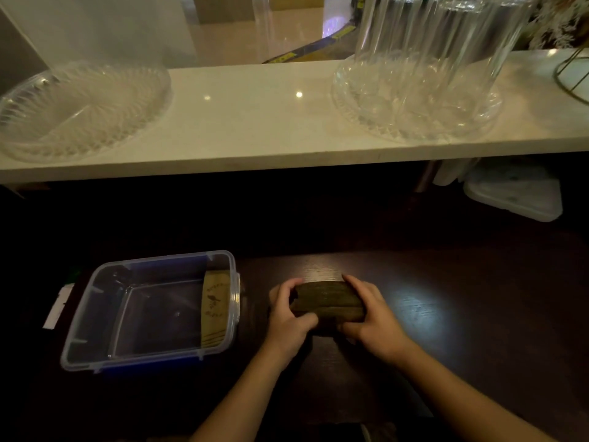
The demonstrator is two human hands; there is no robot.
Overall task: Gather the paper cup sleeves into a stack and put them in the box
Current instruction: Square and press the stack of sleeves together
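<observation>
A stack of brown paper cup sleeves (pixel 328 303) rests on the dark table, held from both ends. My left hand (pixel 288 317) grips its left end and my right hand (pixel 371 317) grips its right end. To the left stands a clear plastic box (pixel 95 323) with a blue tint. Brown printed sleeves (pixel 215 309) lean upright against its right inner wall; how many I cannot tell. The rest of the box floor is bare.
A white counter (pixel 255 122) runs across above the dark table. On it sit a clear glass platter (pixel 79 110) at left and a platter with tall upturned glasses (pixel 420 74) at right. A white lidded container (pixel 513 193) lies under the counter, far right.
</observation>
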